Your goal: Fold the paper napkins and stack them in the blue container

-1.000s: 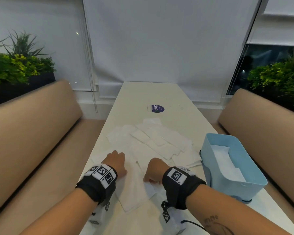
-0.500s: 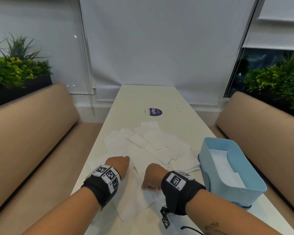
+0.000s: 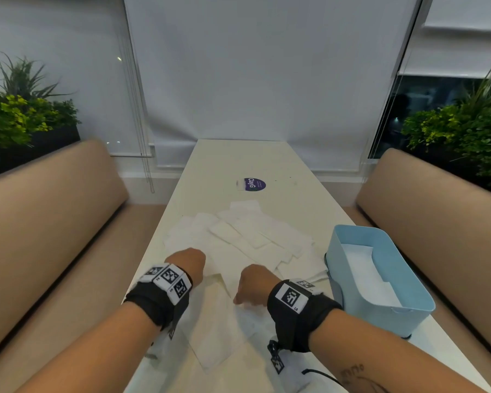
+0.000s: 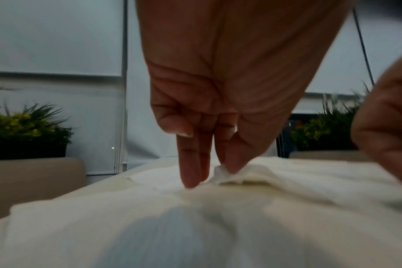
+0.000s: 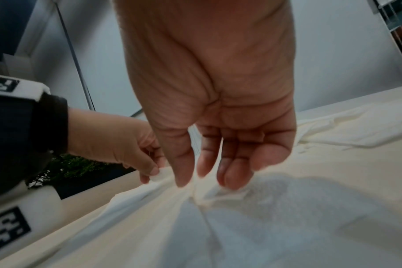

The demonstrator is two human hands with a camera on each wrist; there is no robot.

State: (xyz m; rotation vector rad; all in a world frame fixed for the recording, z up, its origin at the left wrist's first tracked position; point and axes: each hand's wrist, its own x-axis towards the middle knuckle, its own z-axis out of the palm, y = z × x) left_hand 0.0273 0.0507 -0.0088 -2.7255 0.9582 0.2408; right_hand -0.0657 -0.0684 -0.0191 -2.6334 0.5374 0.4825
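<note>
Though just beside the blue container [image 3: 386,319], loose napkins [image 3: 255,234] across the table [image 3: 238,160].

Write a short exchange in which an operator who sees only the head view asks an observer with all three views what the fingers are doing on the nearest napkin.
Operator: From above I see only the backs of the left hand and the right hand at the far edge of the napkin. Is the left gripping it?
Observer: Yes. The left wrist view shows its thumb and a finger pinching a raised corner of the sheet.
Operator: And the right?
Observer: The right wrist view shows its thumb and fingers pointing down, with the paper gathered into creases between them. It looks like a pinch too.
</note>
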